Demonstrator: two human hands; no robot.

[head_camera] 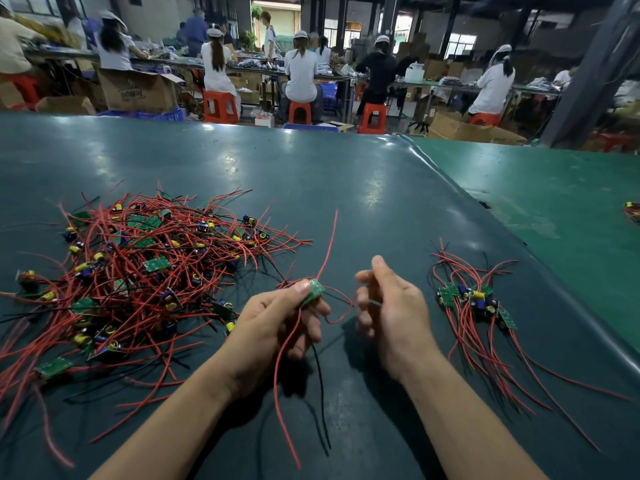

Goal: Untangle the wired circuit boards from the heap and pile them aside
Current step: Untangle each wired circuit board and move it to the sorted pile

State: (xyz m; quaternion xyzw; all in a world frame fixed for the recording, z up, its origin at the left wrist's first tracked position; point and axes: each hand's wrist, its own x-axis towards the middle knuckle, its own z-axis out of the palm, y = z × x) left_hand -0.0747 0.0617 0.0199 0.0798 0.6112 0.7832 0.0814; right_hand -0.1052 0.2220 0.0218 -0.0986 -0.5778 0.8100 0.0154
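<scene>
Gripped in the left hand [277, 323] at 6 o'clock, one circuit board [313, 291] was held; the blurred right hand [384, 306] pinched its red wire [341, 315], which risked being snagged in the heap [138, 271] at 9 o'clock.

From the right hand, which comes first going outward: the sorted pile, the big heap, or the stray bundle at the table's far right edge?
1. Sorted pile: just right of the right hand.
2. Big heap: left, past the left hand.
3. Stray bundle: far right edge.
</scene>
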